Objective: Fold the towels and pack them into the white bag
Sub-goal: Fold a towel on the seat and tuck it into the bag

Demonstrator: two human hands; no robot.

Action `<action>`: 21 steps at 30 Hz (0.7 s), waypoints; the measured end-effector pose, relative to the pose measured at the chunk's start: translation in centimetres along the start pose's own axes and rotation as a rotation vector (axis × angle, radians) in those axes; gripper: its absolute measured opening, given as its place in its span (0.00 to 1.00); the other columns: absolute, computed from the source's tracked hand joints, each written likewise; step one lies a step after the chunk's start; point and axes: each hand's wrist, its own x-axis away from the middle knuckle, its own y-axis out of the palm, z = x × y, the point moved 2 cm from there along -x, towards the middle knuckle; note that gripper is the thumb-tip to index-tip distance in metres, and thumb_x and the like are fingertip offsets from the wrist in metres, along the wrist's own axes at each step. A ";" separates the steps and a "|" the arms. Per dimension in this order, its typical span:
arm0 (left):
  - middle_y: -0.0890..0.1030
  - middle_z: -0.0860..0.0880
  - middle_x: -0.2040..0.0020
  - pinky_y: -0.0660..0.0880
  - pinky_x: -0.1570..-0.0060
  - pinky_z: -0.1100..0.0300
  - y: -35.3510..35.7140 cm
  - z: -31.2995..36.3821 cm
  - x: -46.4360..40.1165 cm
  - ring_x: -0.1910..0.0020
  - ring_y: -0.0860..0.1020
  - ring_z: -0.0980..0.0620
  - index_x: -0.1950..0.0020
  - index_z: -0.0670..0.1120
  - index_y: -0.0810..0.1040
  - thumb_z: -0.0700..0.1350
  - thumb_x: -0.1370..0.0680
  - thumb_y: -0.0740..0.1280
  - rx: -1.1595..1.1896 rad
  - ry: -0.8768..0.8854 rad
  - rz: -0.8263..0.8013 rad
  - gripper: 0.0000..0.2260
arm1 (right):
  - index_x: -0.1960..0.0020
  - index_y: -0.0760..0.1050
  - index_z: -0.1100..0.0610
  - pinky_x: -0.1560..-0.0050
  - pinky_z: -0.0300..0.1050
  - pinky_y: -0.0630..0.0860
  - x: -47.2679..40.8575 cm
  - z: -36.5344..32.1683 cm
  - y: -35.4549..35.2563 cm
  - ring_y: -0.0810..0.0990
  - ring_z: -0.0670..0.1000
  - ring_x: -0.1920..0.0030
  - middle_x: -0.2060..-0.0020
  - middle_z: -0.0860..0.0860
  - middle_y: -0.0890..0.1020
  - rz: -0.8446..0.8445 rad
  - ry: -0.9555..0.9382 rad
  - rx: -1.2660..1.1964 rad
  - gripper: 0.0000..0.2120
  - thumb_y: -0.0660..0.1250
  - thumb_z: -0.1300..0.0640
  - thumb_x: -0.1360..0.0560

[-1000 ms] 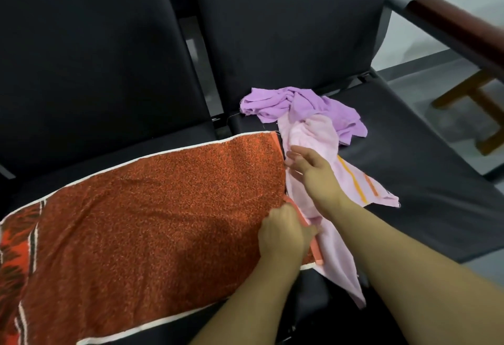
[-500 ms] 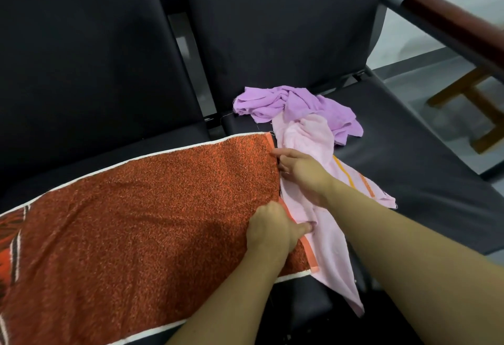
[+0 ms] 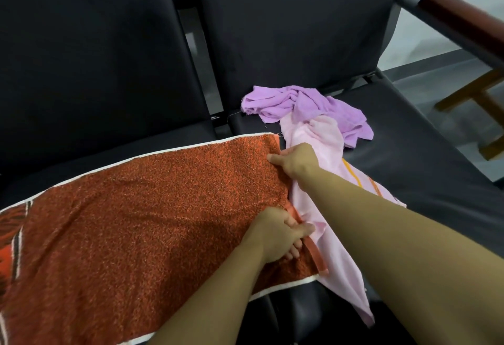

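An orange towel (image 3: pixel 141 222) with a white border was spread flat across two black chair seats (image 3: pixel 409 181), and every other place is given from it. Its right-hand short edge was gripped at two points. Near the front corner of that edge, the left hand (image 3: pixel 275 235) was closed on the cloth, the fingers curled under the hem and the thumb laid over the top. Near the back corner of the same edge, the right hand (image 3: pixel 294 163) was seen pinching the fabric, fingers bent with their tips turned toward the towel's middle. Just beside that edge, and partly under it, a pale pink towel (image 3: pixel 335 249) with thin orange stripes was lying loose, one end hanging off the front of the seat. Behind the pink towel, farther from the orange one and touching the pink one's back end, a lilac towel (image 3: pixel 313 104) was bunched in a heap against the seat back. Well to the right of the orange towel, a brown wooden armrest (image 3: pixel 461 20) on a grey metal frame could be made out. The white bag was not visible in the head view.
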 end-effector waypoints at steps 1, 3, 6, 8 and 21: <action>0.79 0.46 0.71 0.75 0.74 0.61 -0.1 -0.1 0.1 0.75 0.77 0.51 0.61 0.41 0.77 0.50 0.23 0.74 0.050 -0.002 0.001 0.15 | 0.65 0.76 0.56 0.59 0.48 0.74 0.1 0.2 -0.2 0.75 0.52 0.66 0.67 0.54 0.79 -0.013 0.008 -0.039 0.16 0.80 0.49 0.31; 0.78 0.49 0.73 0.75 0.74 0.61 -0.2 -0.3 0.4 0.76 0.77 0.52 0.59 0.41 0.76 0.48 0.22 0.73 0.128 0.007 0.009 0.13 | 0.71 0.71 0.55 0.72 0.40 0.68 0.6 0.3 -0.9 0.69 0.49 0.74 0.76 0.50 0.74 -0.046 0.020 -0.129 0.20 0.80 0.53 0.30; 0.77 0.49 0.72 0.76 0.73 0.61 -0.7 0.0 1.1 0.76 0.78 0.52 0.60 0.43 0.75 0.44 0.19 0.70 0.160 0.019 0.029 0.11 | 0.70 0.69 0.54 0.78 0.37 0.64 1.3 0.2 -2.1 0.67 0.47 0.80 0.80 0.48 0.71 -0.093 0.019 -0.248 0.20 0.79 0.54 0.29; 0.77 0.47 0.70 0.78 0.71 0.60 -1.0 0.3 1.6 0.75 0.78 0.51 0.60 0.43 0.75 0.43 0.19 0.68 0.168 0.010 0.066 0.11 | 0.67 0.70 0.54 0.76 0.39 0.67 1.6 0.2 -2.6 0.69 0.49 0.78 0.78 0.49 0.73 -0.107 -0.004 -0.311 0.18 0.79 0.55 0.29; 0.83 0.50 0.67 0.75 0.68 0.65 0.9 3.1 5.8 0.70 0.79 0.57 0.52 0.41 0.79 0.38 0.18 0.67 0.499 0.094 0.060 0.04 | 0.53 0.84 0.59 0.52 0.39 0.79 4.1 -1.3 -7.9 0.81 0.48 0.58 0.55 0.53 0.84 0.121 -0.276 -0.282 0.06 0.75 0.67 0.28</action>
